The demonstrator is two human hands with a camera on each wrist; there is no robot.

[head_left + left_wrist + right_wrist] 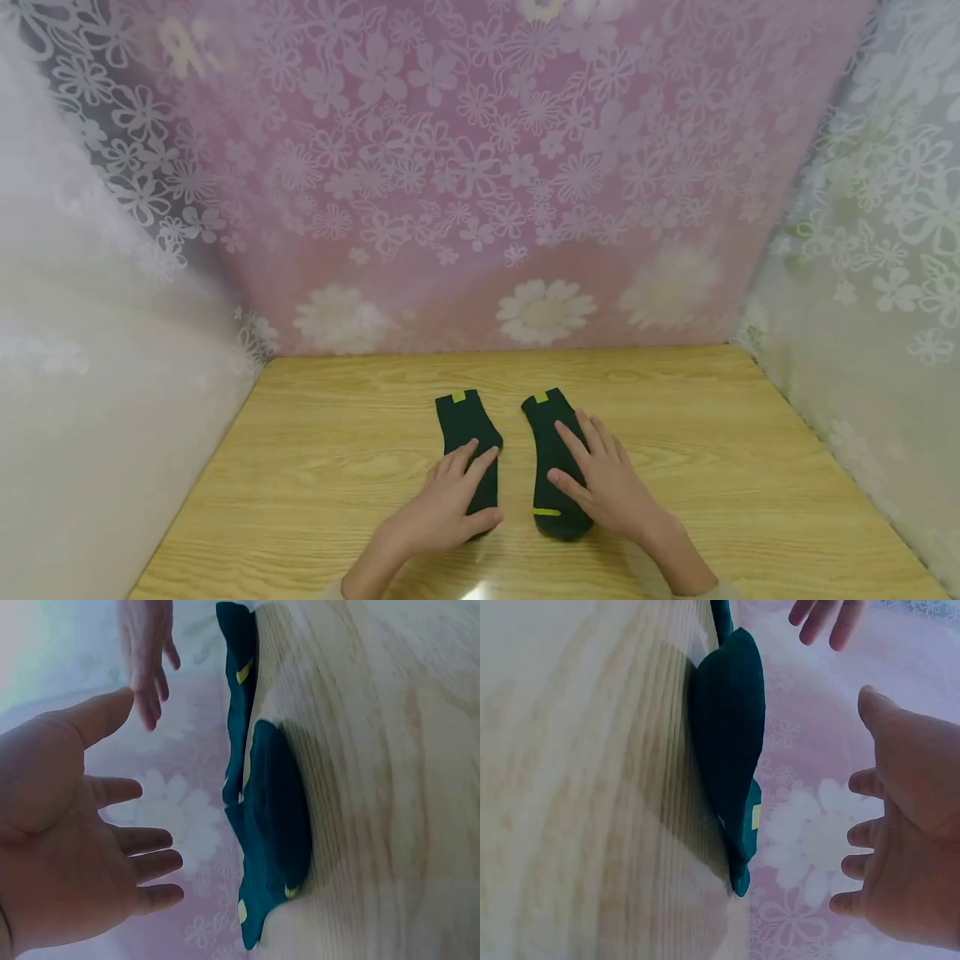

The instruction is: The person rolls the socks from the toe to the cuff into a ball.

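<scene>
Two dark green socks lie flat side by side on the wooden table, each with a yellow tag at its cuff. My left hand (442, 508) is over the left sock (463, 423) and hides part of its foot in the head view. Over the right edge of the right sock (553, 467) is my right hand (613, 487); a yellow stripe crosses that sock near the toe. Both wrist views show a gap between hand and fabric: the left palm (67, 825) and the right palm (915, 825) hover with fingers spread, holding nothing.
The light wood-grain table (300, 467) reaches back to a pink floral curtain (465, 167). Pale floral cloth hangs along the left side (97, 350) and the right side (862, 333) of the table.
</scene>
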